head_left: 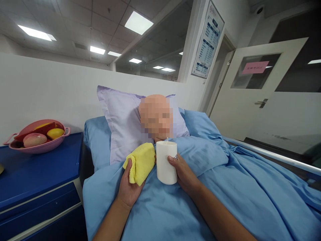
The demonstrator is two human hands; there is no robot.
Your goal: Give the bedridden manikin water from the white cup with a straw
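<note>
My left hand [130, 189] grips a folded yellow cloth [142, 162], its thumb on the near side and the other fingers hidden behind the cloth. Wrapped round the side of a white cup [164, 164] is my right hand [185, 174]. The cup is upright, and a thin white straw [167, 140] sticks up from its rim toward the chin of a bald head [155, 112]. That head, its face blurred, rests on a pale lilac pillow [122, 124]. Cloth and cup are side by side above a blue quilt [160, 214].
On the left, a blue bedside cabinet [57, 160] bears a pink basket [47, 147] with several fruits. A metal bed rail [271, 154] runs along the right. Behind the pillow is a white partition [50, 90]; a white door [230, 103] stands ajar at right.
</note>
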